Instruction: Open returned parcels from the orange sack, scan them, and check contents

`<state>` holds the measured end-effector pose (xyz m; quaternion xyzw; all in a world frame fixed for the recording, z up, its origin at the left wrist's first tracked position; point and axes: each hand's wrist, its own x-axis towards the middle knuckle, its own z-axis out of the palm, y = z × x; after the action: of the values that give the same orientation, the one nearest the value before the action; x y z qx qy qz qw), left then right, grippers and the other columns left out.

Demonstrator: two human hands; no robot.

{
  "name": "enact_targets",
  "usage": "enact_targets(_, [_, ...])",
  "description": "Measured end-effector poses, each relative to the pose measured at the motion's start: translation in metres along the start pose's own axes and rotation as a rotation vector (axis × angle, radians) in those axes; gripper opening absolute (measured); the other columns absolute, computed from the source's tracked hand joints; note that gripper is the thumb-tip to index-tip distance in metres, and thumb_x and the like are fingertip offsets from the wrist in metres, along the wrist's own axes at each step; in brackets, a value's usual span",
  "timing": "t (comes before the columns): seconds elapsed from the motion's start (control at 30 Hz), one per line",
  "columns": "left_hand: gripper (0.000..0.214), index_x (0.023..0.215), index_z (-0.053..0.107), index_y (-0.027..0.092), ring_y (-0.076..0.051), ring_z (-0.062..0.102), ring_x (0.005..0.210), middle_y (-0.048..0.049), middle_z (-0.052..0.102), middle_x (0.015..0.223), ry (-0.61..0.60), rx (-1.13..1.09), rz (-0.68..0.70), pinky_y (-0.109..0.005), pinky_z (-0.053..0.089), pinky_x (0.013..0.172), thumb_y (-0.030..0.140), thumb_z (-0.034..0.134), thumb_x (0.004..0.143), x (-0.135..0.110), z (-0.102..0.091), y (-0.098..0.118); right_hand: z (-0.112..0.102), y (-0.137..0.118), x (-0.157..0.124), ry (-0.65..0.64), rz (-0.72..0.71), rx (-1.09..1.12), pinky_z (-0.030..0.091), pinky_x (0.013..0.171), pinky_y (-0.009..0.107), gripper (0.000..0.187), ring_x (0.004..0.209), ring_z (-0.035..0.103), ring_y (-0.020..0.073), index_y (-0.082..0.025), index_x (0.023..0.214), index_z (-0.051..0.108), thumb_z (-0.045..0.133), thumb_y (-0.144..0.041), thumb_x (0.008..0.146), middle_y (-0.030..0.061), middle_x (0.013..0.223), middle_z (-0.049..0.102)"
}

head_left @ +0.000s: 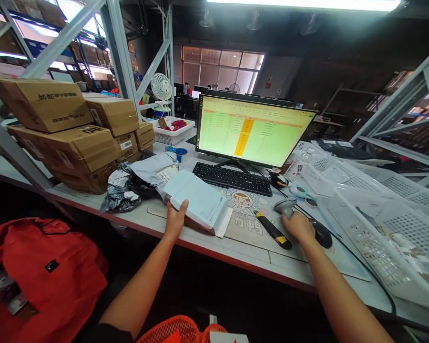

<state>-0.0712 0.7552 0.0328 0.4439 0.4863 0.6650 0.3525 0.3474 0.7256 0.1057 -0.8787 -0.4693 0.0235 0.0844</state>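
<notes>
My left hand [176, 218] grips the near left edge of a pale blue box [197, 197], thumb on top. The box is tilted above the desk mat, and an end flap [223, 222] sticks out at its right. My right hand [299, 226] is closed around a grey barcode scanner [285, 206], whose handle is mostly hidden by the fingers. Just right of that hand lies a black mouse [322, 234]. Between the hands rests a black and yellow utility knife [273, 230] on the printed desk mat [241, 224].
A black keyboard [232, 178] and a lit monitor [255, 128] stand behind. Stacked cardboard boxes [80, 147] and crumpled plastic bags [123, 190] occupy the left. White baskets [389, 247] line the right, near a trailing cable [373, 274]. A red bag [53, 286] is at lower left.
</notes>
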Motion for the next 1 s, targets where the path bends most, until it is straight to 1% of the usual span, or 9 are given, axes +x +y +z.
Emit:
enact_targets(0.1, [0.058,0.125,0.052,0.02,-0.031,0.055,0.138,-0.0144,0.062,0.137,0.016,-0.016,0.01,-0.047,0.039,0.122,0.06,0.071,0.087,-0.002,0.001,-0.002,-0.006,-0.013,0.004,0.048,0.015,-0.028,0.054,0.094,0.052,0.055,0.119,0.067,0.0446,0.0,0.124,0.069,0.052,-0.044,0.097,0.035,0.124,0.068])
enact_targets(0.2, [0.057,0.123,0.054,0.019,-0.031,0.055,0.138,-0.0146,0.063,0.136,0.034,-0.01,0.028,-0.047,0.037,0.123,0.059,0.073,0.086,-0.001,0.0,-0.003,-0.01,-0.044,0.015,0.115,-0.17,0.003,0.05,0.102,0.05,0.055,0.125,0.064,0.0397,-0.002,0.14,0.06,0.042,-0.037,0.102,0.0302,0.129,0.068])
enact_targets(0.33, [0.057,0.124,0.055,0.019,-0.03,0.056,0.137,-0.0136,0.065,0.131,0.047,-0.013,0.057,-0.045,0.038,0.123,0.058,0.074,0.086,0.002,-0.002,-0.007,0.006,-0.098,0.036,-0.052,-0.426,0.076,0.05,0.103,0.035,0.053,0.12,0.067,0.0284,-0.016,0.146,0.059,0.058,-0.026,0.094,0.015,0.127,0.074])
enact_targets(0.47, [0.056,0.125,0.056,0.02,-0.029,0.057,0.136,-0.0132,0.066,0.131,0.051,-0.008,0.061,-0.043,0.039,0.122,0.057,0.074,0.087,0.002,-0.004,-0.009,0.023,-0.133,0.045,-0.048,-0.39,0.109,0.049,0.105,0.044,0.065,0.126,0.065,0.0341,-0.015,0.159,0.045,0.055,-0.025,0.096,0.0226,0.137,0.067])
enact_targets(0.63, [0.059,0.127,0.057,0.02,-0.03,0.058,0.135,-0.0133,0.067,0.131,0.043,-0.022,0.046,-0.044,0.041,0.121,0.057,0.075,0.086,0.002,-0.003,-0.006,0.013,-0.146,0.043,-0.07,-0.388,0.158,0.046,0.109,0.047,0.054,0.129,0.063,0.0358,-0.015,0.145,0.061,0.061,-0.034,0.095,0.0227,0.135,0.068])
enact_targets(0.77, [0.066,0.129,0.057,0.02,-0.03,0.06,0.133,-0.0137,0.067,0.132,0.021,-0.114,0.048,-0.043,0.042,0.12,0.062,0.077,0.082,0.0,-0.004,-0.012,-0.011,-0.162,0.023,-0.116,-0.544,0.246,0.047,0.109,0.041,0.053,0.128,0.064,0.0299,-0.015,0.146,0.061,0.048,-0.044,0.104,0.0192,0.135,0.069])
enact_targets(0.87, [0.08,0.129,0.059,0.02,-0.03,0.065,0.124,-0.0129,0.07,0.125,0.01,-0.209,0.018,-0.042,0.049,0.113,0.071,0.08,0.072,-0.001,-0.006,-0.022,-0.026,-0.176,-0.013,-0.348,-0.844,0.346,0.053,0.096,0.031,0.053,0.113,0.069,0.0216,-0.024,0.139,0.066,0.049,-0.057,0.102,0.0089,0.131,0.072])
enact_targets(0.93, [0.088,0.127,0.061,0.021,-0.031,0.069,0.116,-0.0121,0.073,0.117,-0.005,-0.244,-0.02,-0.042,0.054,0.106,0.079,0.081,0.063,-0.004,-0.01,-0.026,-0.031,-0.177,-0.041,-0.539,-1.023,0.374,0.055,0.086,0.03,0.058,0.101,0.071,0.0217,-0.021,0.13,0.07,0.062,-0.065,0.093,0.0076,0.121,0.075])
enact_targets(1.0, [0.093,0.122,0.063,0.022,-0.03,0.072,0.107,-0.0109,0.075,0.109,-0.055,-0.27,-0.023,-0.041,0.058,0.098,0.088,0.077,0.058,-0.007,-0.014,-0.024,-0.033,-0.167,-0.064,-0.632,-1.056,0.403,0.054,0.078,0.029,0.062,0.092,0.07,0.0222,-0.016,0.119,0.073,0.07,-0.068,0.085,0.0078,0.109,0.077])
